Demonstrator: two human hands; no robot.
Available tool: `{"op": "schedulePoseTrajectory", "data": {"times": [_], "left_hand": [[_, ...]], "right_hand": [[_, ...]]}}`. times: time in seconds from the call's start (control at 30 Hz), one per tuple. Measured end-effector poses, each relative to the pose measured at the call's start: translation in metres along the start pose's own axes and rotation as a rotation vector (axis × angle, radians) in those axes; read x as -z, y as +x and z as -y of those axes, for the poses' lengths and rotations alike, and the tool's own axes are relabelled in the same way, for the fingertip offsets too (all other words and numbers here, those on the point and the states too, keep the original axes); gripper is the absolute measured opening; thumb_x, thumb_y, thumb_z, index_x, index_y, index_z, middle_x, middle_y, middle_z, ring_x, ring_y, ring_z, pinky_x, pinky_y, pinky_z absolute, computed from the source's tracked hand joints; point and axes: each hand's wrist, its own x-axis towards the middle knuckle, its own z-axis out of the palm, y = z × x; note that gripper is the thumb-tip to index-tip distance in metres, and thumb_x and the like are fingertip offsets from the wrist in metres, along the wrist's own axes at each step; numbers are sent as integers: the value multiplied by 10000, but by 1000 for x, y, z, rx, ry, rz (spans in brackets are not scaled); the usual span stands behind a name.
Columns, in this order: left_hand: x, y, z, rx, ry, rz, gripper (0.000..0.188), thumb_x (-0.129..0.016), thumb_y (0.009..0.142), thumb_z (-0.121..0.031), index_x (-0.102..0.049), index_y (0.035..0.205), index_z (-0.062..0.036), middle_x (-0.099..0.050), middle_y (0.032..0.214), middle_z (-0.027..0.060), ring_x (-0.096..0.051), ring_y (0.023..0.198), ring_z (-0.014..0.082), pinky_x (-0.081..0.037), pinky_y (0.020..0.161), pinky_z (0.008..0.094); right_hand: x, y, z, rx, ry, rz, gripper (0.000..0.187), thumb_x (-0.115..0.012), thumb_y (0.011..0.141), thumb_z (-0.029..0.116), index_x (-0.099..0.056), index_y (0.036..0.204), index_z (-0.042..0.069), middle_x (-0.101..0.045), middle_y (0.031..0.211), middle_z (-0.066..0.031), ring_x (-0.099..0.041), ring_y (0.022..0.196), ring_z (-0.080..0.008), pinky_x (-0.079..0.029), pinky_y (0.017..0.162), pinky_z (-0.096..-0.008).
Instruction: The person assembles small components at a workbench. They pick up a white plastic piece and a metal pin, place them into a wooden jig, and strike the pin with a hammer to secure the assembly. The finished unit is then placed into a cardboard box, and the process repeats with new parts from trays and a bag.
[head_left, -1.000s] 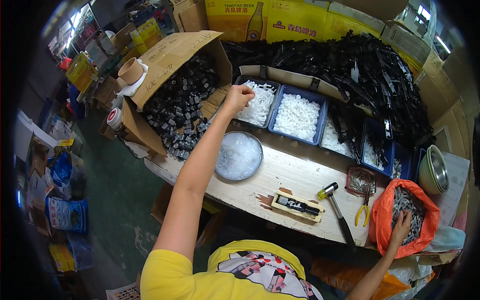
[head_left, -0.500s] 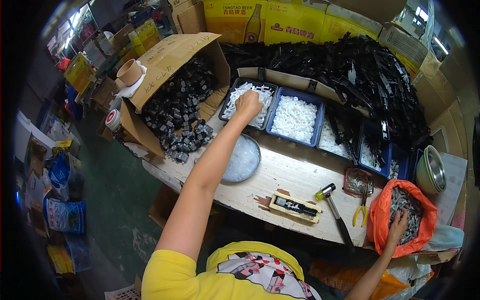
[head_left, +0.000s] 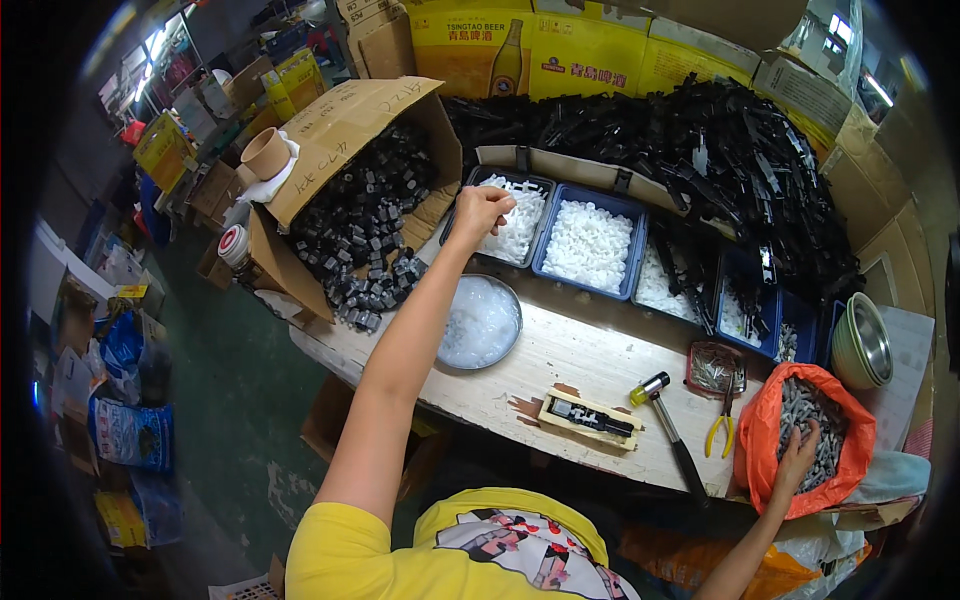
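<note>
My left hand [head_left: 482,212] is raised over the left bin of small white plastic parts [head_left: 517,228], fingers pinched together; whatever is between the fingertips is too small to make out. Over on the right, my right hand [head_left: 797,460] reaches into an orange plastic bag [head_left: 757,430] among small grey pieces [head_left: 824,440]. Its thumb and fingers look apart, with no piece clearly gripped. Between the two hands, on the bench, a cream-coloured holder [head_left: 547,408] cradles a black narrow assembly [head_left: 592,415] with light parts showing in it.
A round metal bowl [head_left: 516,325] with translucent contents stands under my left forearm. A hammer [head_left: 680,452], yellow-handled pliers [head_left: 719,432] and a red tray [head_left: 712,370] lie on the right. A blue bin [head_left: 638,255], a carton [head_left: 330,125] of dark pieces and heaped black parts [head_left: 700,150] stand behind.
My left hand has lifted slightly out of the white parts and shifted left, its fingers turning to the right. My right hand stays in the bag with only a slight shift.
</note>
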Motion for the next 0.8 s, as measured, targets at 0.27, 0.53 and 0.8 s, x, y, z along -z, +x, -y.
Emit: {"op": "schedulePoseTrajectory", "data": {"times": [0.27,0.53,0.8], "left_hand": [[49,-100,-8,-147,8,-72,104,-636,760,-70,-660,840,-8,-557,646,15,-486,519,82,-385,454,210],[95,-166,21,-310,622,-131,111,-648,669,2,-648,780,-4,-573,727,119,-585,677,263,-451,589,345],[78,-148,45,-463,974,-87,88,-603,673,28,-620,754,-3,-558,752,115,-566,740,299,-452,643,364]], "right_hand": [[7,2,-21,-135,17,126,320,-502,896,178,-481,1172,17,-573,987,-130,-541,858,-211,-426,767,-290],[8,1,-3,-20,61,186,333,-482,905,127,-470,1223,29,-553,888,-55,-484,674,-95,-417,583,-221],[16,0,33,0,184,79,281,-501,907,163,-536,1129,-5,-569,986,-92,-539,849,-161,-439,763,-261]]}}
